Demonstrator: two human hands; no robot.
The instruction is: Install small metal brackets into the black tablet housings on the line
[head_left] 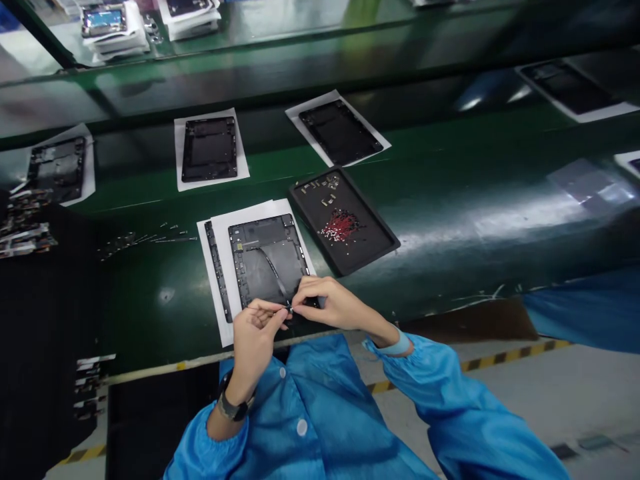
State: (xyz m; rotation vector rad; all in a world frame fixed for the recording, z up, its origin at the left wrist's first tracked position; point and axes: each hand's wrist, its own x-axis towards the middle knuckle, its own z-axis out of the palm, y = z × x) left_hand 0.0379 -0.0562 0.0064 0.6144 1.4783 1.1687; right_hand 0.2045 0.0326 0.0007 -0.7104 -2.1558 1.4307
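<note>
A black tablet back frame (pixel 267 257) lies on white paper (pixel 216 230) at the near edge of the green belt. A thin dark cable (pixel 274 270) runs across the frame toward me. My left hand (pixel 256 333) and my right hand (pixel 330 303) meet at the frame's near edge, fingertips pinched together on the cable's near end. Both hands are closed in a pinch. A watch sits on my left wrist.
A black tray (pixel 373 233) with small red parts and several tiny pieces sits right of the frame. More black frames on paper (pixel 209 148) (pixel 340 131) (pixel 57 168) lie farther back on the belt (pixel 475 200). Loose screws (pixel 145 238) lie to the left.
</note>
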